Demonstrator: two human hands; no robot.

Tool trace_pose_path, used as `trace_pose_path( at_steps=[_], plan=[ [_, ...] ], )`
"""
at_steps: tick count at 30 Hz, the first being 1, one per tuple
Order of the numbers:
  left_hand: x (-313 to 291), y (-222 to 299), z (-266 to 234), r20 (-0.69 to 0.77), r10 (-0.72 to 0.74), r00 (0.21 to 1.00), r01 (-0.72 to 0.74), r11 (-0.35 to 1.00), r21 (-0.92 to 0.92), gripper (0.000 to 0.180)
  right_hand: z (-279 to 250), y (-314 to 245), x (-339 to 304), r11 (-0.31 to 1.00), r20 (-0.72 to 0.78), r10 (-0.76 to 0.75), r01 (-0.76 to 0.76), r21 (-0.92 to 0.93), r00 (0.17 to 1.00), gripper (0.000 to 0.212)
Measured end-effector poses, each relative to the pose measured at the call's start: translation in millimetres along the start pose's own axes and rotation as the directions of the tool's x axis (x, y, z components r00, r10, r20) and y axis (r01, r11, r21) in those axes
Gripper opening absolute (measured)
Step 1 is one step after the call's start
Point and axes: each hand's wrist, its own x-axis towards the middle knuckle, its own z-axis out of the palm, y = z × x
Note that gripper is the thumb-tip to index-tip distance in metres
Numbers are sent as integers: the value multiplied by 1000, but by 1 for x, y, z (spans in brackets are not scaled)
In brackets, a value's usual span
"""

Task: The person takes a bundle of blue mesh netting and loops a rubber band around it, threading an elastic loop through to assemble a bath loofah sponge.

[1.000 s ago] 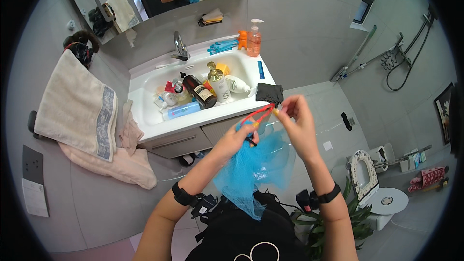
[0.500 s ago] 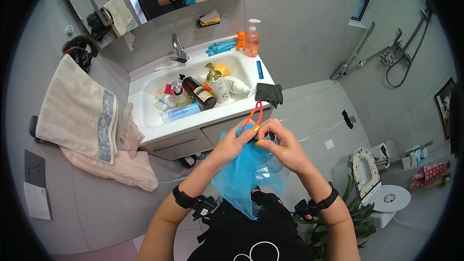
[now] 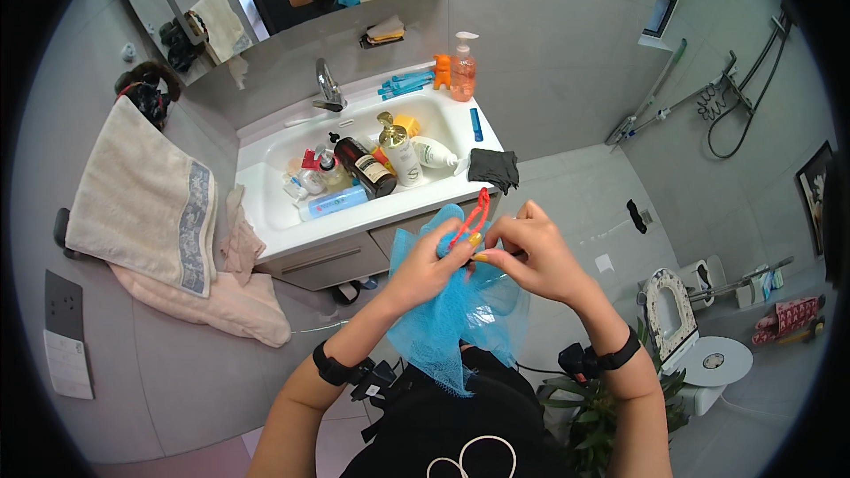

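A sheer blue mesh net [image 3: 465,319] hangs in front of my body, gathered at its top, its lower part spread loosely. My left hand [image 3: 432,265] is closed around the gathered neck. From that grip a red cord loop [image 3: 481,205] stands up. Close beside it on the right, my right hand [image 3: 531,252] is closed in a pinch, thumb against fingers, by a small dark piece at the neck. Whether it grips that piece, the cord or the mesh is hidden by the fingers. Both hands are in front of the sink cabinet's edge.
Ahead is a white sink [image 3: 266,228] holding several bottles, among them a brown pump bottle [image 3: 365,166]. A dark folded cloth [image 3: 493,168] lies on its front right corner, a pink soap dispenser [image 3: 462,71] behind. Towels [image 3: 133,204] hang left; a toilet [image 3: 708,363] and plant [image 3: 593,416] stand right.
My right hand has shifted slightly right, its fingers raised, the forearm swung outward. The red loop has become narrower and leans right. My left hand keeps its hold on the net.
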Motion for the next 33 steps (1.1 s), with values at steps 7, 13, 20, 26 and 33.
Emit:
trace_pose_path(
  at_steps=[7,13,20,26,33],
  plan=[
    [-11,14,-28,-114,73,991,-64,995,77,26,-20,-4,-13,974,83,-53,70,-215,995,31],
    [-8,8,-26,-143,3,990,10,996,86,25,-23,-17,-10,994,-200,44,-63,-90,979,23],
    [-2,-16,-24,-82,203,976,-112,785,609,27,-13,-20,-13,949,283,130,-202,243,950,18],
    [10,-7,1,-99,157,983,-152,986,64,12,14,-32,0,529,14,198,-119,841,980,28],
    [3,-9,21,-362,327,873,-291,945,151,14,24,-29,11,929,-415,-297,160,-335,860,43]
  ],
)
